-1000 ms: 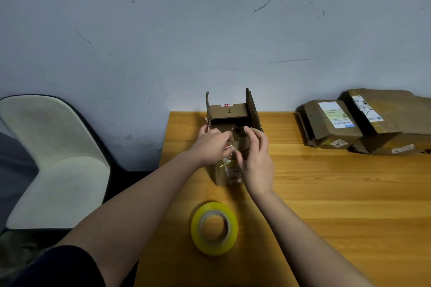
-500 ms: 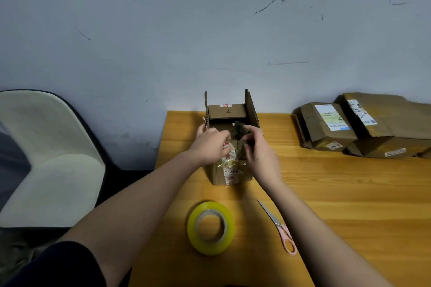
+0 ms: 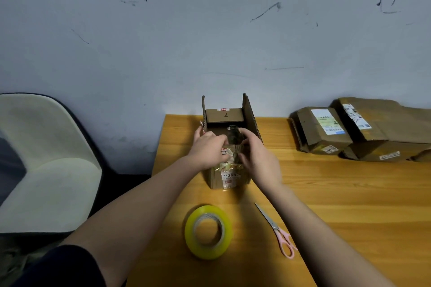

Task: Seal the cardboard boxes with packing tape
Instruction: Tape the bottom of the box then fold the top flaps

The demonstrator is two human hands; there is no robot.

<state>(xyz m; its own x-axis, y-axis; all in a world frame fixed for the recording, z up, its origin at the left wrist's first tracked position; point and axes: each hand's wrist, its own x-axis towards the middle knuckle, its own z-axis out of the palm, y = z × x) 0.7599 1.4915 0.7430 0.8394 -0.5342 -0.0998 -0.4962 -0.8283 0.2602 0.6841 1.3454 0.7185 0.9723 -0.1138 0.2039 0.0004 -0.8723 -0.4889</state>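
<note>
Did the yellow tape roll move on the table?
No. The yellow tape roll lies in the same spot below the open box; only the camera shifted, bringing the scissors into view.

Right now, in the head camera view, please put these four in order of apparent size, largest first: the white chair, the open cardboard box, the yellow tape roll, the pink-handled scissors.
1. Chair, clearly the largest.
2. Open box.
3. Tape roll. It lies nearer the camera than the box, so it may appear larger than it really is.
4. Scissors, long but thin, the smallest area.

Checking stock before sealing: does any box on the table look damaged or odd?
Yes. The two labelled boxes at the table's far right look crushed and creased. The open box under both hands carries crumpled old tape on its near side.
</note>
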